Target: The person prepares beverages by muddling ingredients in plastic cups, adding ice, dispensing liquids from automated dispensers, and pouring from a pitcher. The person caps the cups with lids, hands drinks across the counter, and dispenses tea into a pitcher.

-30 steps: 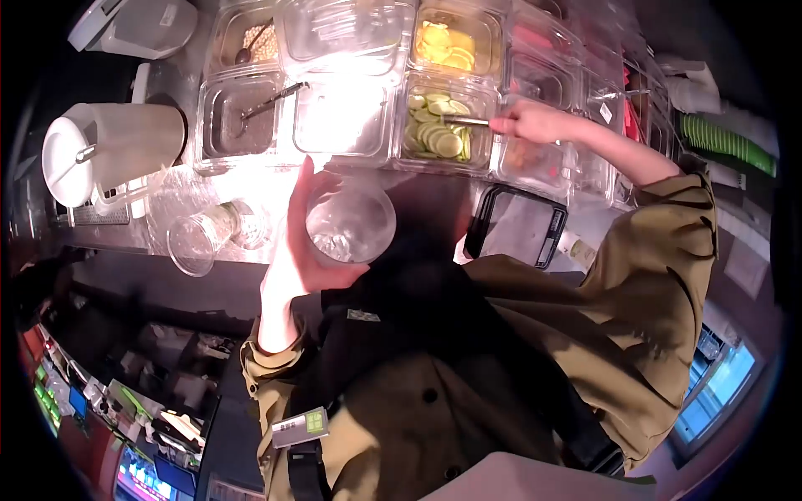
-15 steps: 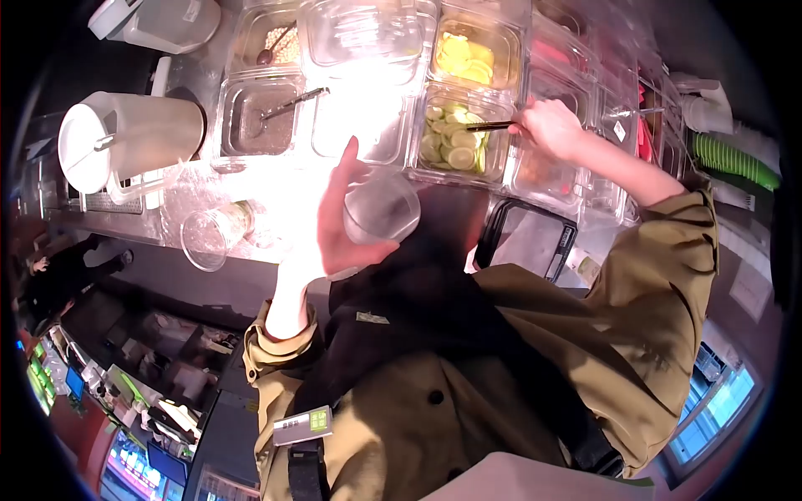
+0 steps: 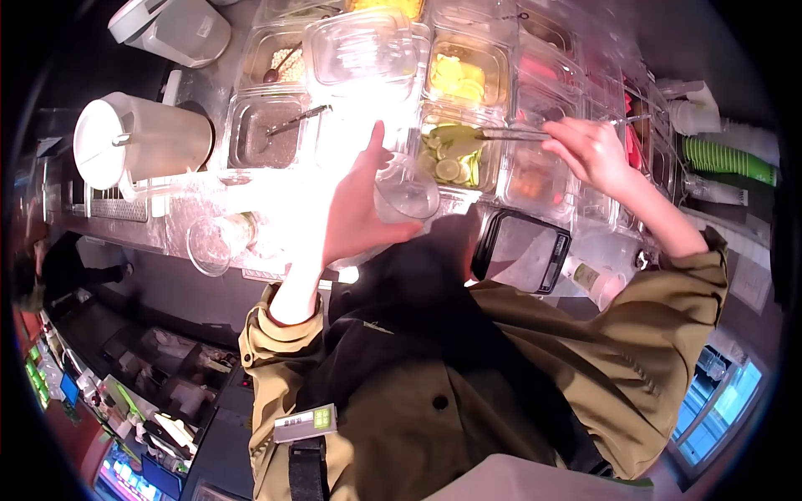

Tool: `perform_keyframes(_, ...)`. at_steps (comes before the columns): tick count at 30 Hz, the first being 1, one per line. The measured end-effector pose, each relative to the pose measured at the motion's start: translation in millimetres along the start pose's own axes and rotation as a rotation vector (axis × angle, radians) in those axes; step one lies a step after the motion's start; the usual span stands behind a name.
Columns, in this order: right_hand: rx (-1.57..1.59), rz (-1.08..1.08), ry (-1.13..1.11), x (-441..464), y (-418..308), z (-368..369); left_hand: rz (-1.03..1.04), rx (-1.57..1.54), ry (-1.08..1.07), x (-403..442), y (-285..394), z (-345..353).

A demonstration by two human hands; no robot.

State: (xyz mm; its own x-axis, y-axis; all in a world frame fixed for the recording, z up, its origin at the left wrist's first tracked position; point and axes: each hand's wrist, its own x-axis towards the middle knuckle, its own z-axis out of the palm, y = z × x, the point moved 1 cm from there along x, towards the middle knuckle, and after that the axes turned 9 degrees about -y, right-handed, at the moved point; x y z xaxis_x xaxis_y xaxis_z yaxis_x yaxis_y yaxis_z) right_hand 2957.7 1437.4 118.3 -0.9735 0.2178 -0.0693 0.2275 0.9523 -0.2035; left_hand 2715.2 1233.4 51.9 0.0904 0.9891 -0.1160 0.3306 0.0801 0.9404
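My left hand (image 3: 359, 204) is wrapped round the side of a clear plastic cup (image 3: 407, 190), thumb and fingers spread about it. Metal tongs (image 3: 514, 134) are in my right hand (image 3: 597, 154), their tips closed on green slices (image 3: 457, 140) raised above a clear bin of sliced limes (image 3: 454, 171). The cup is tilted beside that bin's near left corner. Behind the limes is a bin of yellow slices (image 3: 457, 79).
A black-rimmed scale (image 3: 522, 250) lies near my body. Two cups lie at its right and at the left (image 3: 209, 245). White pitchers (image 3: 142, 142) stand left, green stacked lids (image 3: 728, 160) far right. A person in dark clothes (image 3: 71, 267) is at the far left.
The tongs have lifted green slices out of the lime bin, and my right hand has moved right. My left hand and the cup have shifted right, closer to the lime bin.
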Motion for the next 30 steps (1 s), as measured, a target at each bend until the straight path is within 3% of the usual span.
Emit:
perform_keyframes(3, 0.142, -0.047, 0.023, 0.9, -25.7, -19.5, 0.094, -0.002, 0.024, 0.7, 7.4, 3.6)
perform_keyframes(7, 0.202, -0.080, -0.148, 4.0, -57.2, -21.4, 0.253, -0.102, 0.129, -7.7, 24.3, 14.2)
perform_keyframes(8, 0.365, 0.039, -0.078, 2.4, -60.1, -25.8, 0.263, -0.136, 0.135, -13.4, 25.4, 17.1)
perform_keyframes(10, 0.127, 0.205, -0.131, -7.6, -36.6, -24.8, 0.297, -0.167, 0.180, -26.8, 28.0, 21.4)
perform_keyframes(13, -0.039, 0.506, -0.670, -11.3, -19.7, 41.5, 0.367, -0.103, 0.286, -49.8, 40.3, 24.9)
perform_keyframes(16, -0.172, 0.428, -0.569, 1.1, -11.0, 125.8, 0.283, -0.211, 0.416, -85.2, 41.1, 37.0)
perform_keyframes(17, -0.183, 0.440, -0.595, 10.6, -6.2, 142.7, 0.413, -0.095, 0.518, -96.1, 48.4, 34.6)
perform_keyframes(22, -0.282, 0.377, -0.628, 44.6, -19.4, 141.3, 0.509, 0.343, 0.525, -192.4, 36.4, 3.4)
perform_keyframes(24, -0.385, 0.385, -0.662, 54.8, -28.3, 133.6, 0.479, 0.142, 0.520, -233.3, 32.9, -17.8)
perform_keyframes(25, -0.462, 0.359, -0.595, 71.3, -33.7, 130.0, 0.483, 0.188, 0.508, -257.3, 27.3, -35.9)
perform_keyframes(28, -0.528, 0.362, -0.471, 137.4, -63.3, 96.6, 0.430, 0.157, 0.780, -312.3, -2.1, -75.0)
perform_keyframes(30, -0.198, -0.037, -0.036, 209.5, -172.1, 52.5, 0.372, 0.062, 1.038, -345.4, -30.3, -96.6)
